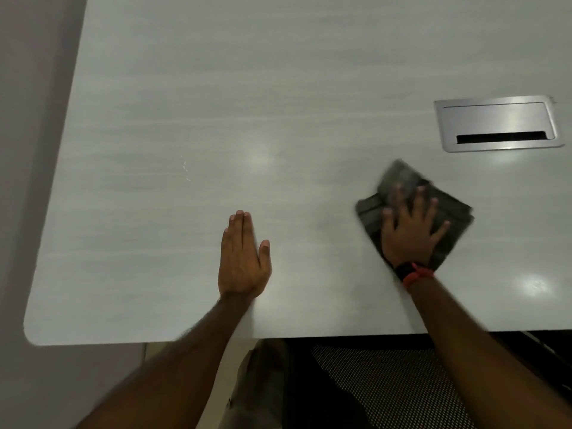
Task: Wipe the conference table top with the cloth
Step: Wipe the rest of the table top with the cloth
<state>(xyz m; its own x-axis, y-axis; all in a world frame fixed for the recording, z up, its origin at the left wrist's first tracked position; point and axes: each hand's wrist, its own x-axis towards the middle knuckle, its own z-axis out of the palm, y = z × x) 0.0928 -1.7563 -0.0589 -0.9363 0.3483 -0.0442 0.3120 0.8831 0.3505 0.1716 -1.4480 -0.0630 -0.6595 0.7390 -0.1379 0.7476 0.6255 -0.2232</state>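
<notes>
The pale grey conference table top [216, 103] fills most of the view, its rounded near-left corner at the lower left. A folded dark grey cloth [458, 212] lies flat on the table at the right, blurred by motion. My right hand [411, 230], with a red and black wrist band, presses flat on the cloth with fingers spread. My left hand [243, 258] rests flat on the bare table to the left of the cloth, fingers together, holding nothing. A few small white specks [185, 168] show on the surface left of centre.
A silver cable box lid [498, 122] with a dark slot is set into the table beyond the cloth. A black mesh chair [387, 379] sits under the table's near edge. The floor [31, 150] runs along the table's left side.
</notes>
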